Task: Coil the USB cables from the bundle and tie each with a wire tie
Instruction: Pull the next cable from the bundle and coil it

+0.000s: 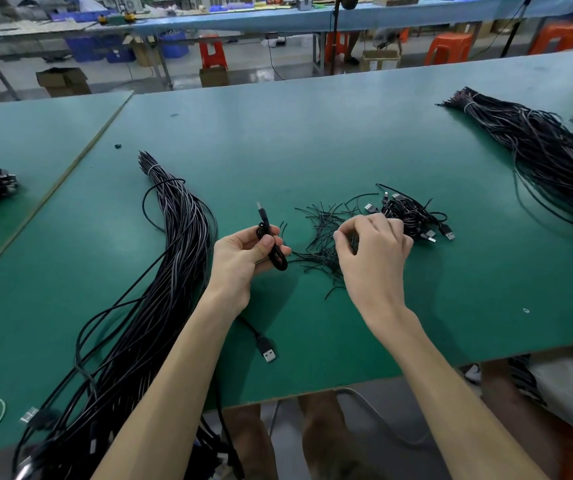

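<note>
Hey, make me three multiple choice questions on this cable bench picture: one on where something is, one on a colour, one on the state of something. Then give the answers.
1. Where do the loose wire ties lie?
A. In a box on the table
B. On the table, under and beside the right hand
C. Hanging from a hook

2. What colour is the table top?
A. White
B. Red
C. Green

3. How is the cable in the left hand?
A. Coiled up
B. Stretched flat across the table
C. Cut in two

Answers:
1 B, the ties are spread on the table around that hand's fingers.
2 C, the whole surface is green.
3 A, thumb and fingers grip a small black coil with its plug sticking up.
</note>
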